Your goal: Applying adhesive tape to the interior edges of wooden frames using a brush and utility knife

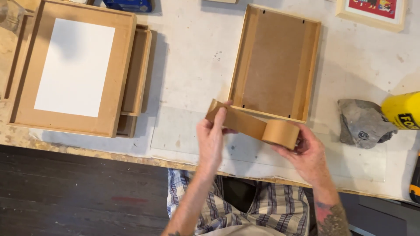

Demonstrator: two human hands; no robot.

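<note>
Across the pale, scuffed worktop, whose chipped front edge gives way to dark floorboards at lower left, a wooden frame lies face down at upper centre showing its brown fibreboard back, while a stack of frames with a white sheet fills the upper left. At lower centre the right hand clasps a roll of brown paper tape, and the left hand pinches the pulled-out tape end, the strip stretched just below the frame's near edge. At right rest a grey rag and a yellow bottle with dark lettering, and a colourful framed print fills the upper right corner.
</note>
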